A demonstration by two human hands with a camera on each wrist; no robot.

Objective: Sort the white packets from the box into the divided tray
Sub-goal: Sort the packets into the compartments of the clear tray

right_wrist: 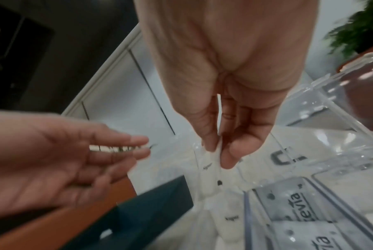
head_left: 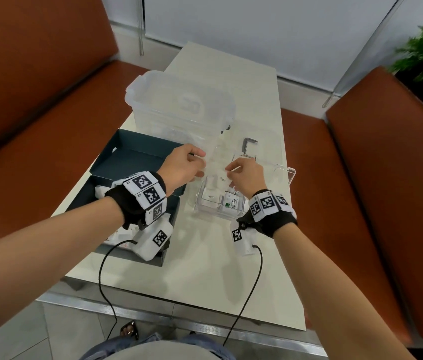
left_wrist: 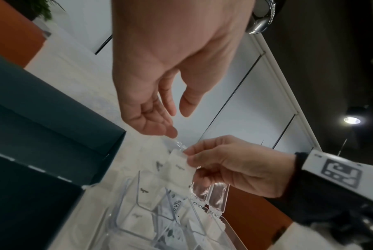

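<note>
My right hand pinches a white sugar packet between thumb and fingers, just above the back of the clear divided tray. The right wrist view shows the same packet hanging from my right hand. Sugar and Stevia packets lie in the tray's compartments. My left hand hovers empty with relaxed fingers, left of the packet and over the far right corner of the dark box. White packets in the box are mostly hidden by my left wrist.
A large clear storage bin stands behind the box and tray. The tray's clear lid stands open at its right, with a grey bracket behind it. Orange benches flank the white table. Wrist cables trail toward the front edge.
</note>
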